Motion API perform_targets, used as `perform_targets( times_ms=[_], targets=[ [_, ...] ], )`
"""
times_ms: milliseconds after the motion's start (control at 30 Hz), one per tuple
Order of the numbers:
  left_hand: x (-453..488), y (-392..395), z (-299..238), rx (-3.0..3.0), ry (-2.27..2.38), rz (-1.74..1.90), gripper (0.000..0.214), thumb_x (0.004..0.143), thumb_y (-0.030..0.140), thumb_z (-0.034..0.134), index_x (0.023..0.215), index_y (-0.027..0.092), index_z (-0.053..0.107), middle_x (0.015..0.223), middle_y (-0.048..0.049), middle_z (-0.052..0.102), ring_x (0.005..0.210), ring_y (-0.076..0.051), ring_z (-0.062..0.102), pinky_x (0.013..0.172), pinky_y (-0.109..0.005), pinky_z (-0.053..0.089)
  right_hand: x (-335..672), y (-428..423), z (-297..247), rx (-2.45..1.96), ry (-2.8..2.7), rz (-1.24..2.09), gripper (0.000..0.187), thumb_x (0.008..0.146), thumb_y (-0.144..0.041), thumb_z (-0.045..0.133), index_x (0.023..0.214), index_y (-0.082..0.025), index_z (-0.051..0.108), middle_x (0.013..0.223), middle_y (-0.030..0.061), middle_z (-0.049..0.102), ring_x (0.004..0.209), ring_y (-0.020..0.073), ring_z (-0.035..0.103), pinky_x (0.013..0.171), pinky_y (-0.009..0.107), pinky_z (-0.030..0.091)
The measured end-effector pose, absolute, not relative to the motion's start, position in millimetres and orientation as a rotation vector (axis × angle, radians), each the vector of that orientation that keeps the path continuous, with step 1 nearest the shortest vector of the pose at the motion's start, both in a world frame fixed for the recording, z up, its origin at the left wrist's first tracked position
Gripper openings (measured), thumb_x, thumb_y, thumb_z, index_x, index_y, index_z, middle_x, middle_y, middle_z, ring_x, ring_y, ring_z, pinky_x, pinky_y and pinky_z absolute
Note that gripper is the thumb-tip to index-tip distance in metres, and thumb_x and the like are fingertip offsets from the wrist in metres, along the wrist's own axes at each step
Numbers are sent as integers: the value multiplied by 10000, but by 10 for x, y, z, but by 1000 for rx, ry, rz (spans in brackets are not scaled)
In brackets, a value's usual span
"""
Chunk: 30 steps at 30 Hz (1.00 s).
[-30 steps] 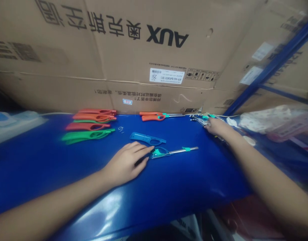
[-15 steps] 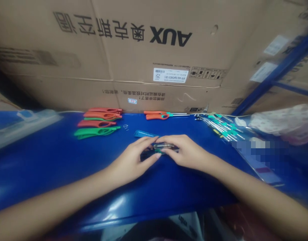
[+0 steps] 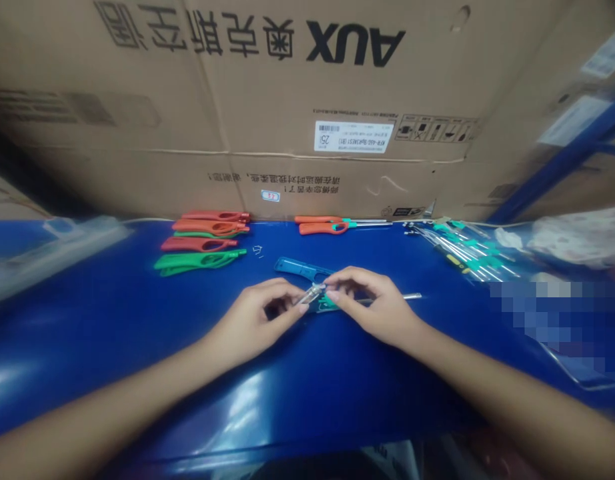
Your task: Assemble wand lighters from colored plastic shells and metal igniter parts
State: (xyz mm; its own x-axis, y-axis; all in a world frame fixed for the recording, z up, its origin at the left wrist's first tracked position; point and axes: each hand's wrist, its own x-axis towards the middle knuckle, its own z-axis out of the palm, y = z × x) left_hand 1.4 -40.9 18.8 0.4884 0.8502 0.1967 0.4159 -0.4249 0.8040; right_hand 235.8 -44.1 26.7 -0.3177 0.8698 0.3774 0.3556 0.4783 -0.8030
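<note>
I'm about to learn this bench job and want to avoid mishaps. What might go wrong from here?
The small clear part is pinched in the left hand's fingertips, so it might slip and drop.

The metal tube runs beneath the right hand, so a bump could shift it.

The tiny metal bits lie loose near the green handles; a careless sweep might scatter them.

Brown cardboard (image 3: 267, 87) with upside-down print (image 3: 355, 43) behind glossy blue tabletop (image 3: 112, 393), blue post (image 3: 557, 167) at right
</note>
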Motion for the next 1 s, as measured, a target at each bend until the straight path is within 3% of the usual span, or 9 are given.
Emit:
perform_targets(
  times_ms=[367,567,767,1000],
  targets=[
    [12,-439,97,2150,989,840,132,914,230,657,1020,192,727,928,-36,730,792,-137,648,738,-243,517,2382,-436,138,-909,-1929,665,75,890,-149,688,878,-204,738,845,29,758,773,145,692,705,272,550],
    [12,-429,47,2176,897,852,261,935,222,642,1181,212,728,1033,-72,756,872,-170,687,777,-281,556,2383,-435,135,-873,-1952,643,99,904,-144,670,885,-221,729,845,27,753,789,163,684,751,323,559],
    [7,-437,63,2180,863,844,291,941,203,630,1216,214,724,1042,-73,755,906,-170,689,804,-280,561,2387,-431,149,-843,-1984,631,98,925,-142,645,917,-211,715,864,28,745,816,154,669,771,313,540],
    [-7,-391,85,2202,1052,968,208,891,217,699,1088,223,766,907,-31,711,683,-108,581,638,-223,482,2468,-373,109,-978,-2263,469,109,910,-199,661,1017,-219,670,993,64,643,908,194,591,801,351,492]
  ],
)
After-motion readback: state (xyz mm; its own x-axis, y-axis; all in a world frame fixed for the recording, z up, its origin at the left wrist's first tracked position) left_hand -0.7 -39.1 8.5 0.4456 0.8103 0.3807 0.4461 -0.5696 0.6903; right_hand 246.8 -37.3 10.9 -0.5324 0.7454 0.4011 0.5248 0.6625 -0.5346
